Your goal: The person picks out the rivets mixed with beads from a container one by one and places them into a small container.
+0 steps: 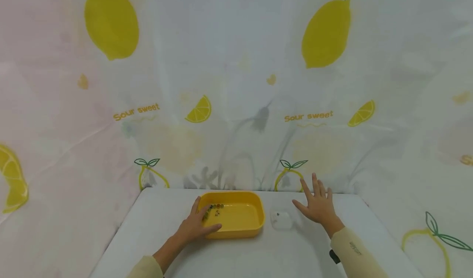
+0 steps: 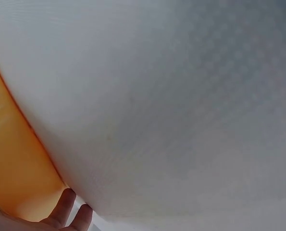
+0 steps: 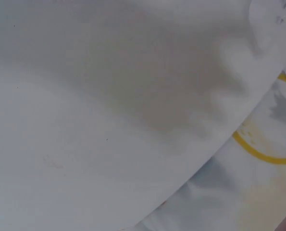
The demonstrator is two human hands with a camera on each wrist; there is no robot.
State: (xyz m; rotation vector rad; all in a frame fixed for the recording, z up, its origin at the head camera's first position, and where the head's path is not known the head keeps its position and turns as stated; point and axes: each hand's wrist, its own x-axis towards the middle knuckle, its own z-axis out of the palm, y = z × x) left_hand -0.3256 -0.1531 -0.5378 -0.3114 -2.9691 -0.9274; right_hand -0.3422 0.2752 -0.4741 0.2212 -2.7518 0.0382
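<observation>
A yellow rectangular tray (image 1: 236,228) sits on the white table. Along its left inner side lies a curved row of small round beads (image 1: 218,206), green and amber, with a small shiny piece (image 1: 217,213) beside them. My left hand (image 1: 194,225) rests at the tray's left end, fingers spread, thumb over the near side. In the left wrist view, two fingertips (image 2: 68,196) show beside the yellow wall. My right hand (image 1: 319,207) is raised above the table with fingers spread, holding nothing. Below and left of it is a small clear dish (image 1: 281,220) with tiny bits inside.
The white tabletop (image 1: 258,257) meets a lemon-printed curtain (image 1: 236,146) at its back edge, and more printed cloth hangs at both sides. A dark band (image 1: 334,256) shows by the right sleeve. The right hand's shadow falls on the table.
</observation>
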